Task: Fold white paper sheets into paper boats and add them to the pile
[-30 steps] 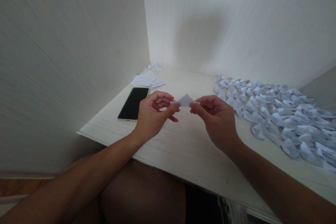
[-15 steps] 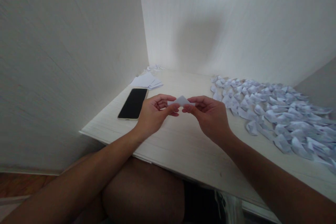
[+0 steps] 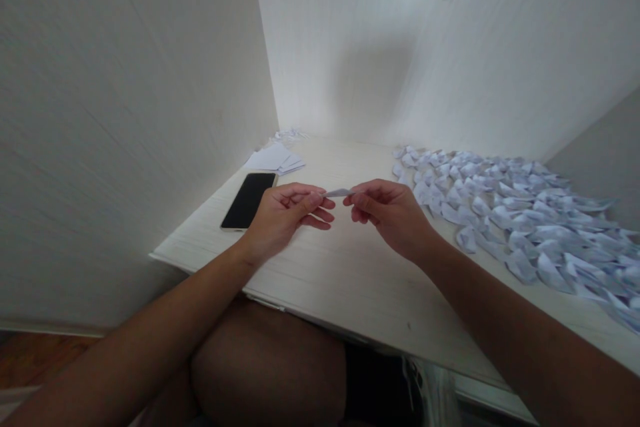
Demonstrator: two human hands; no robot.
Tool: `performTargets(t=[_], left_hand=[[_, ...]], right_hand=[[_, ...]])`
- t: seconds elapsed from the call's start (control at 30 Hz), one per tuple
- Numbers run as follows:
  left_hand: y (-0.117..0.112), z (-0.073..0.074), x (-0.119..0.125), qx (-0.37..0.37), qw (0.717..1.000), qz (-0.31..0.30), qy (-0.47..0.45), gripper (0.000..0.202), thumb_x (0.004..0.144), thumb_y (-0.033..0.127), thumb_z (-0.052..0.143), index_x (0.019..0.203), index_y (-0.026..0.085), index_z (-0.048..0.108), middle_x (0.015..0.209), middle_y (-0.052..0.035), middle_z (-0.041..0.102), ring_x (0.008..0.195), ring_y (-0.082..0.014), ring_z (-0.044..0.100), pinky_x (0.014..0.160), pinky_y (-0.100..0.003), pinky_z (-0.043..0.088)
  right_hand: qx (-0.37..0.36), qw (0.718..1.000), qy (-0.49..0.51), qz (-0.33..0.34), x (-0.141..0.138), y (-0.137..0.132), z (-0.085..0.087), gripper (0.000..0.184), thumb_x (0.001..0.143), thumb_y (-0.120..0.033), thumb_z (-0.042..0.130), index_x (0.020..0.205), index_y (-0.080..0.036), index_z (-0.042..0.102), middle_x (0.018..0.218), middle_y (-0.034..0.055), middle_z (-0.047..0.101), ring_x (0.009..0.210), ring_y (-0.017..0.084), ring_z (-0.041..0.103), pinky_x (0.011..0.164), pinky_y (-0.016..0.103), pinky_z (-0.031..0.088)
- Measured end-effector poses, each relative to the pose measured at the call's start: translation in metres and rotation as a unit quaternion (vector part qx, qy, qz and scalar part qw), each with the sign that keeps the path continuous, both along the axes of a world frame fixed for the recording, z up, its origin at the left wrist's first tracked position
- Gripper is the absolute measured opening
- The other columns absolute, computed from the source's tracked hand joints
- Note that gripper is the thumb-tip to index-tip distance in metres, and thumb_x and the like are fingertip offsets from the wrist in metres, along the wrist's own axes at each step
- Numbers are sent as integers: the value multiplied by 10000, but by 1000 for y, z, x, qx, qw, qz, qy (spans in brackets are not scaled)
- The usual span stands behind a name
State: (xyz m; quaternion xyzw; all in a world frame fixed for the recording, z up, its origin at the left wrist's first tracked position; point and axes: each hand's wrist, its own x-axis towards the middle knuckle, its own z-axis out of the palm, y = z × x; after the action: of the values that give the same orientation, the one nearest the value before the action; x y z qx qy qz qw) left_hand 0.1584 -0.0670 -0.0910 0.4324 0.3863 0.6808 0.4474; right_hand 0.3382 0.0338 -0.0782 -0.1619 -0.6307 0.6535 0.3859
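Note:
Between my hands, above the white table [image 3: 320,273], is a small folded piece of white paper [image 3: 339,193], seen nearly edge-on as a thin sliver. My left hand [image 3: 293,210] pinches its left end between thumb and forefinger, the other fingers loosely curled below. At the right end, the thumb and fingertips of my right hand [image 3: 383,207] are closed on the paper. My fingers hide both of its ends. Just left of my left hand, a phone [image 3: 249,201] with a dark screen lies flat on the table.
A wide spread of folded white paper boats [image 3: 510,213] covers the table's right side. Behind the phone lie several flat white sheets [image 3: 273,157], with small paper scraps [image 3: 291,135] in the back corner. Pale walls [image 3: 345,7] close off the left and back.
The paper has tipped from showing a raised triangular peak to lying nearly edge-on. My fingers have shifted along it, both hands still holding it. The view has turned slightly to the right.

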Motion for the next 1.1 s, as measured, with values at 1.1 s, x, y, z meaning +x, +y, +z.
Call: performTargets(t=[1.1], left_hand=[[-19, 9, -22, 59, 933, 77, 346, 54, 860, 235, 772, 845, 185, 790, 775, -46, 738, 669, -142, 693, 587, -233, 612]], right_hand=[[371, 910, -177, -60, 12, -9, 18, 86, 883, -224, 735, 914, -254, 809, 717, 5, 759, 647, 162, 660, 618, 304, 480]])
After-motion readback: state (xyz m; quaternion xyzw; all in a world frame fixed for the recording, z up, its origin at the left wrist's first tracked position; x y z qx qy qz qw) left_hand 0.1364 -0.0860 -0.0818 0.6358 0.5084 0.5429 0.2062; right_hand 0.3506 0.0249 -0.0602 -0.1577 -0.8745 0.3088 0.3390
